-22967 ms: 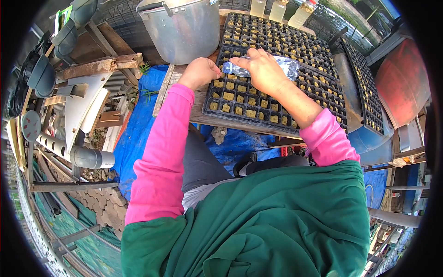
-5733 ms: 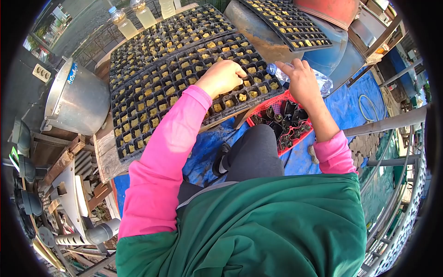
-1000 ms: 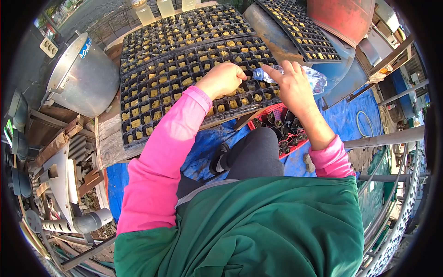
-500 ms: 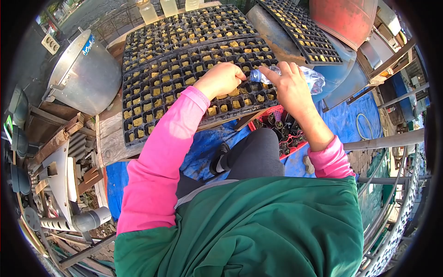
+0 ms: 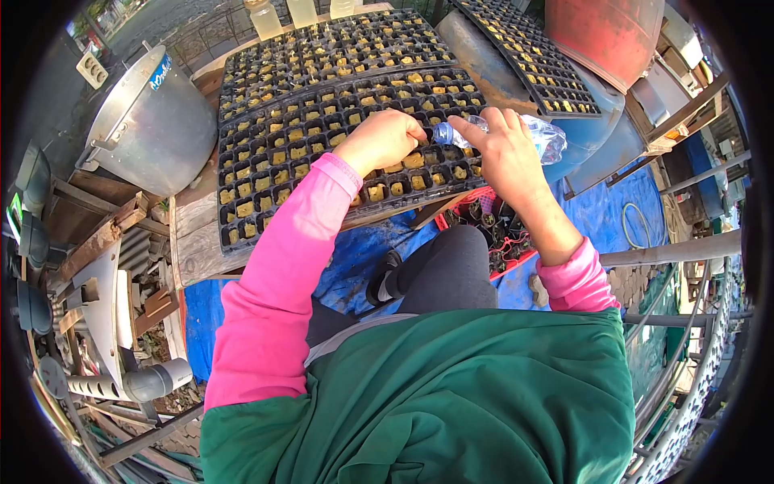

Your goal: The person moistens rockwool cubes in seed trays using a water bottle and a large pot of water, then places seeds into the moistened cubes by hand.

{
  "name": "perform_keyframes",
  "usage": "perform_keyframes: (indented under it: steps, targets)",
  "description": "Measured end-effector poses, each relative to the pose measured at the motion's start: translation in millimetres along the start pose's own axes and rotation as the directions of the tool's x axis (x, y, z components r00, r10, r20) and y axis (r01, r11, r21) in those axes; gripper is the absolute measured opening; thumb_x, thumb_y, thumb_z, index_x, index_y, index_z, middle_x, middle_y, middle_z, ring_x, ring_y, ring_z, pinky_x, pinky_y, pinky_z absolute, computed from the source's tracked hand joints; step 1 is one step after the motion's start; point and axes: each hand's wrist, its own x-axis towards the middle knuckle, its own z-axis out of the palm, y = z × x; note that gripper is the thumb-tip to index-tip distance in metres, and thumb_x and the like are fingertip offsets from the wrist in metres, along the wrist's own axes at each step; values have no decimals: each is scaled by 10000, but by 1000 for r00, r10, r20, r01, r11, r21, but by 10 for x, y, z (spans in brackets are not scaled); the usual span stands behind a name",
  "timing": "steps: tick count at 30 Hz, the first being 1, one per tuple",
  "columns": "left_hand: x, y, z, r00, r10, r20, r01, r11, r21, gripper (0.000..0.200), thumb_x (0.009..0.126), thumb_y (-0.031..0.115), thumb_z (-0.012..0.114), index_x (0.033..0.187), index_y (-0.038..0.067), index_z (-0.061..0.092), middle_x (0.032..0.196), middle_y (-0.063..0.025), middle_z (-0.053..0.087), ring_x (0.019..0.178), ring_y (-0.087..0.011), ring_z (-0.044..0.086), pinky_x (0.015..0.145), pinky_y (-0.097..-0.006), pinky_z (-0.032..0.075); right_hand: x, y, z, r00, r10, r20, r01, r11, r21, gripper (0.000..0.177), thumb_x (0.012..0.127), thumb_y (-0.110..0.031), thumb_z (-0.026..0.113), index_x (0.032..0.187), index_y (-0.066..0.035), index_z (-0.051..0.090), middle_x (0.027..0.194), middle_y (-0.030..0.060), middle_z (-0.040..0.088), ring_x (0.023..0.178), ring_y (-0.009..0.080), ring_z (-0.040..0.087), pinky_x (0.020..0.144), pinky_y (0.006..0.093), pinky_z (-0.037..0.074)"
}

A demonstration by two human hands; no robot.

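Note:
My right hand (image 5: pixel 509 153) is wrapped round a clear plastic bottle (image 5: pixel 548 139), which lies nearly level with its blue cap (image 5: pixel 443 134) pointing left. Just left of that cap, my left hand (image 5: pixel 382 140) is closed in a pinch, thumb and index finger together. Whatever the pinch holds, if anything, is too small or hidden. Both hands are above a black seedling tray (image 5: pixel 419 194), whose cells hold yellowish foam-like cubes. Behind it lies a second black tray (image 5: pixel 322 50) with similar cubes, some carrying thin pale sprouts.
A large metal pot (image 5: pixel 153 133) stands left of the trays on the wooden table (image 5: pixel 201 250). Bottles of pale liquid (image 5: pixel 302 11) line the back. Another tray (image 5: pixel 528 56) rests on a blue drum (image 5: pixel 592 133) at right. Below, a red crate (image 5: pixel 516 262) holds small dark pots.
The view has shifted slightly, so the trays and pot sit a little differently in frame. Both hands keep nearly the same pose, with the bottle cap close to the left fingertips.

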Motion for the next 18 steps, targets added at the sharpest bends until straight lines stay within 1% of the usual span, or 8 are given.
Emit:
perform_keyframes:
  steps: [13,15,18]
  targets:
    - [-81,-92,-36,1000,-5,-19,5,1000,-3,247,853,109,618,1079,64,708,969,-147,710,911,-262,679,829,-360,516,58,-112,19,1000,-25,-14,25,999,27,452,824,-70,535,1239,-223,632,1009,109,553,1014,296,532,989,470,421]
    - [-94,-102,-44,999,-16,-33,16,1000,-27,223,832,127,628,1024,105,738,978,-141,708,915,-279,679,836,-371,525,63,-124,37,999,-33,-25,34,999,26,456,821,-65,537,1239,-222,632,1010,109,552,1018,298,532,991,471,420]
    - [-131,-100,-68,999,-18,-46,18,1000,4,224,834,127,621,1024,106,738,978,-138,709,915,-276,680,839,-368,525,79,-142,45,999,-41,-32,42,999,26,465,816,-54,539,1239,-222,631,1011,109,551,1027,300,531,994,473,418]
